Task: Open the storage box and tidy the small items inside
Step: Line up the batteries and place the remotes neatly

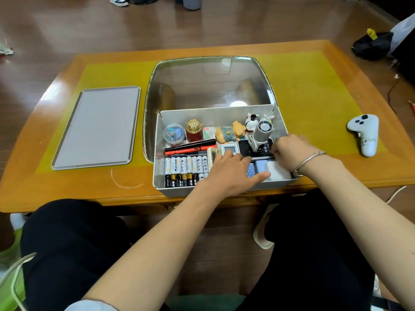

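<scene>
Grey rectangular plastic storage box (224, 189) sits at the near table edge, clear hinged lid (208, 81) tipped back — inside: a row of black-and-white batteries (185, 170), red pens (190, 147), small figurines (233, 131). Left hand (231, 173) lies flat, fingers spread over the contents. Right hand (292, 151) is curled down into the right side — can't tell what it's gripping.

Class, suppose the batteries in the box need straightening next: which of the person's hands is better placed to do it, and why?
The left hand. It lies flat, fingers straight, right beside the batteries at the near left of the storage box. The right hand is curled among items on the far right side.
</scene>
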The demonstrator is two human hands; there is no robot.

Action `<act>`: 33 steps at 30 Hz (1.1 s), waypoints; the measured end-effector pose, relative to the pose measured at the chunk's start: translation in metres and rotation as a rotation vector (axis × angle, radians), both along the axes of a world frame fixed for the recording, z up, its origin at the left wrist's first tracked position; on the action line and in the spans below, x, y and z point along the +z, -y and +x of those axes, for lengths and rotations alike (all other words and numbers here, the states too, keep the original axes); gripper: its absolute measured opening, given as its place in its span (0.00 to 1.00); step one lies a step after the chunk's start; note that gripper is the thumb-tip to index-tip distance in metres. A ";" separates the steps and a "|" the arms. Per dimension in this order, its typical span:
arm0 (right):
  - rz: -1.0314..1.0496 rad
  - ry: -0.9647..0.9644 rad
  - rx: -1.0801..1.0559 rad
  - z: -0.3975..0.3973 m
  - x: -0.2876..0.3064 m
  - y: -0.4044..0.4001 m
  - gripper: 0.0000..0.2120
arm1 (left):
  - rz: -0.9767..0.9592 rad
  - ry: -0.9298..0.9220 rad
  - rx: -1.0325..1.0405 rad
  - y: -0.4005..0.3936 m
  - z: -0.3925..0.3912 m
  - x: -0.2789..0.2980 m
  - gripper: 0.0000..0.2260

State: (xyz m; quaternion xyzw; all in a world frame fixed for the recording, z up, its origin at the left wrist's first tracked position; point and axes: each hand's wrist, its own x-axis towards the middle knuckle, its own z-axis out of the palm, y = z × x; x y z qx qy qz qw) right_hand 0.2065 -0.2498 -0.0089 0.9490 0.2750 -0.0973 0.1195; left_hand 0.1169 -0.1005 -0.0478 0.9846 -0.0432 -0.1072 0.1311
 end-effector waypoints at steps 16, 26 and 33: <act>0.673 -0.040 -0.101 0.020 0.003 -0.012 0.23 | -0.147 0.068 0.048 -0.004 -0.002 -0.003 0.32; 1.262 -0.461 -0.323 0.016 0.012 -0.002 0.15 | -0.512 0.309 0.266 -0.035 0.012 0.003 0.29; 1.452 -0.677 -0.358 0.009 0.018 -0.003 0.11 | -0.644 0.312 0.175 -0.035 0.028 0.014 0.24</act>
